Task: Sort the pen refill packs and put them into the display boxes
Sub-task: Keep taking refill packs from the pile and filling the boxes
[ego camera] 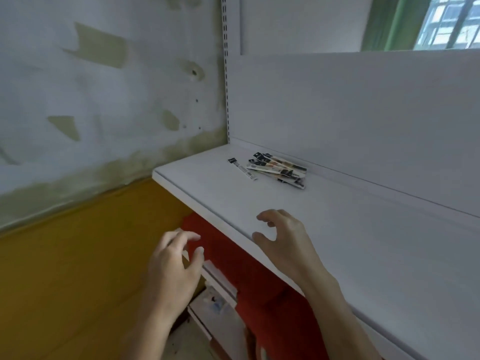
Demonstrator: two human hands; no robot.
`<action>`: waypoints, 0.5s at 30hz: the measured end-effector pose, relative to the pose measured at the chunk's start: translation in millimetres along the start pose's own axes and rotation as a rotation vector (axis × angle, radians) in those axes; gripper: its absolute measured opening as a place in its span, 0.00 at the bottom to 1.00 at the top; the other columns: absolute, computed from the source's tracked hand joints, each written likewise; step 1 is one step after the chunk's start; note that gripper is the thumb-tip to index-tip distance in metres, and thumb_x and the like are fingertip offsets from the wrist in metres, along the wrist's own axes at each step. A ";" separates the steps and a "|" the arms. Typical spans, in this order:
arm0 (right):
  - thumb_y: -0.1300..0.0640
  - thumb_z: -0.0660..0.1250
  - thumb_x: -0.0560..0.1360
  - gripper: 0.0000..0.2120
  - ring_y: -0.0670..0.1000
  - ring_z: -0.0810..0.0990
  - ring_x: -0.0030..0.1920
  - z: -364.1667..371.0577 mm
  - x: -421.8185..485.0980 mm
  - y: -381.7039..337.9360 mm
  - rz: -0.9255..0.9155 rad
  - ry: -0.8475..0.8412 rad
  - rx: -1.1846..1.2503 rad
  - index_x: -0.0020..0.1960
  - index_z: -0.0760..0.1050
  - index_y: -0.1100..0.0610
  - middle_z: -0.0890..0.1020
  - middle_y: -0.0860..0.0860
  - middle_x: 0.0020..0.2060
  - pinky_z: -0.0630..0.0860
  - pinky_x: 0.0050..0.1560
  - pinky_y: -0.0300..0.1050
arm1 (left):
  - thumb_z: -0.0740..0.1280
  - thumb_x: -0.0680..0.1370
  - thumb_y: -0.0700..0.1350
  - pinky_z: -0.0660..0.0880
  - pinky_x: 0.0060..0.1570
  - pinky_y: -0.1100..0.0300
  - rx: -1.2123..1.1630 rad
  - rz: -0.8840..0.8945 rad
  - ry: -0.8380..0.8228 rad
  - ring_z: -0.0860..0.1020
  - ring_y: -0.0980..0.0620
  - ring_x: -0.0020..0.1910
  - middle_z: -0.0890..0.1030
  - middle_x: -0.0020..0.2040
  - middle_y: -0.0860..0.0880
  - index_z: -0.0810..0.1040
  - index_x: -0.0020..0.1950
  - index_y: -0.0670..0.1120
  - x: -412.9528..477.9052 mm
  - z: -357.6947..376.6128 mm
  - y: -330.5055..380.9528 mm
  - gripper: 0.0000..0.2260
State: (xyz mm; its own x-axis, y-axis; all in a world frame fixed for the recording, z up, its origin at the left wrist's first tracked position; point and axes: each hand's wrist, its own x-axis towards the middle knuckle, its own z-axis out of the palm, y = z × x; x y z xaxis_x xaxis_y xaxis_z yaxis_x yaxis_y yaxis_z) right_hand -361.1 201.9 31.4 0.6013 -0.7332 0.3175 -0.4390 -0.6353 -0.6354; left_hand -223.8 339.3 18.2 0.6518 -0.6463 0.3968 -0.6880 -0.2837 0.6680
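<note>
Shelf (337,229): pile of refill packs (279,168) is set at rear left, near the back panel (337,113); single pack (241,168) is laid just left. Right hand (283,240) is held over the front edge; left hand (174,266) is held left of it, off the shelf.

One wide-angle camera, worn on the person's head, supplies the only view. It faces forward and down, rolled slightly, so the white shelf (337,229) runs diagonally from mid-frame to the lower right. The range is close: the left grip (174,266) and right grip (283,237) occupy the lower centre. The wall (104,100) fills the left half; a window (446,19) sits in the upper right corner.
</note>
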 end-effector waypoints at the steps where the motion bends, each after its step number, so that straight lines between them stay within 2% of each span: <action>1: 0.53 0.65 0.75 0.16 0.46 0.71 0.59 6.0 12.2 1.2 0.008 -0.010 -0.008 0.62 0.71 0.51 0.74 0.45 0.59 0.71 0.58 0.44 | 0.66 0.76 0.43 0.71 0.50 0.62 -0.022 0.001 -0.012 0.74 0.55 0.52 0.74 0.53 0.53 0.78 0.54 0.48 11.0 5.6 -5.6 0.08; 5: 0.54 0.65 0.75 0.16 0.47 0.73 0.58 21.0 67.2 13.4 0.045 -0.003 -0.039 0.63 0.71 0.53 0.75 0.47 0.59 0.72 0.58 0.46 | 0.65 0.76 0.44 0.73 0.53 0.59 -0.104 0.042 -0.070 0.73 0.54 0.53 0.74 0.52 0.56 0.78 0.54 0.51 64.8 35.0 -18.2 0.08; 10: 0.53 0.65 0.75 0.15 0.47 0.73 0.55 31.3 129.3 27.9 0.134 -0.012 -0.038 0.62 0.72 0.52 0.73 0.47 0.60 0.71 0.56 0.42 | 0.64 0.77 0.45 0.70 0.47 0.67 -0.166 0.065 -0.164 0.74 0.60 0.50 0.74 0.53 0.57 0.76 0.54 0.54 127.6 58.3 -30.7 0.08; 15: 0.56 0.67 0.74 0.14 0.49 0.73 0.55 41.6 166.1 53.6 0.272 0.081 -0.083 0.59 0.74 0.56 0.68 0.51 0.64 0.68 0.51 0.38 | 0.64 0.77 0.44 0.69 0.40 0.76 -0.260 0.035 -0.311 0.75 0.64 0.45 0.78 0.48 0.57 0.76 0.53 0.53 183.1 89.7 -37.8 0.07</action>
State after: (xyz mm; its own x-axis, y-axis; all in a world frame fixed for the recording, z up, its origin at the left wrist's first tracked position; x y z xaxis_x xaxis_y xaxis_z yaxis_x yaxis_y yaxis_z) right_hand -257.0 56.2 20.8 0.3999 -0.8943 0.2009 -0.6318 -0.4277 -0.6464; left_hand -107.1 168.2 9.2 0.4742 -0.8472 0.2394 -0.5784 -0.0948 0.8103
